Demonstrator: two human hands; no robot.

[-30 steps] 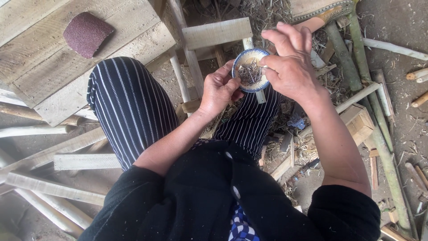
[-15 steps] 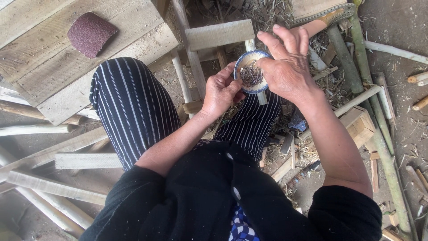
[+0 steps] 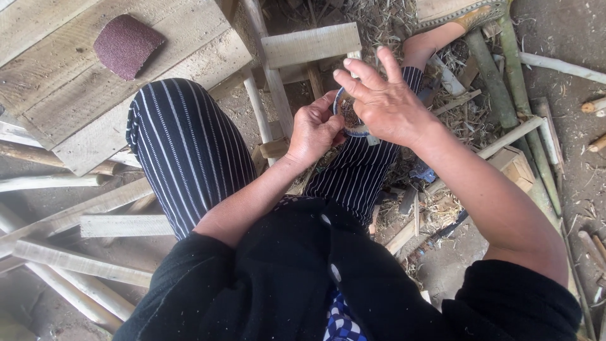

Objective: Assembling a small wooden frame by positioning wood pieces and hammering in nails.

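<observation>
1. I see the small round blue-rimmed tin (image 3: pixel 349 115) held above the striped knees, centre frame.
2. My left hand (image 3: pixel 314 134), at its 8 o'clock, grips the rim with closed fingers.
3. My right hand (image 3: pixel 385 104), at 3 o'clock, has fingers spread, dipping in; likely picking contents.
4. The sandpaper (image 3: pixel 126 45) lies on the bench (image 3: pixel 69 107), 10 o'clock.

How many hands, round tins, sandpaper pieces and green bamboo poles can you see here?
Hands: 2, left hand and right hand
Small round tin: 1, held between both hands
Maroon sandpaper piece: 1, on the wooden bench
Green bamboo poles: 2, at right
Total: 6
</observation>
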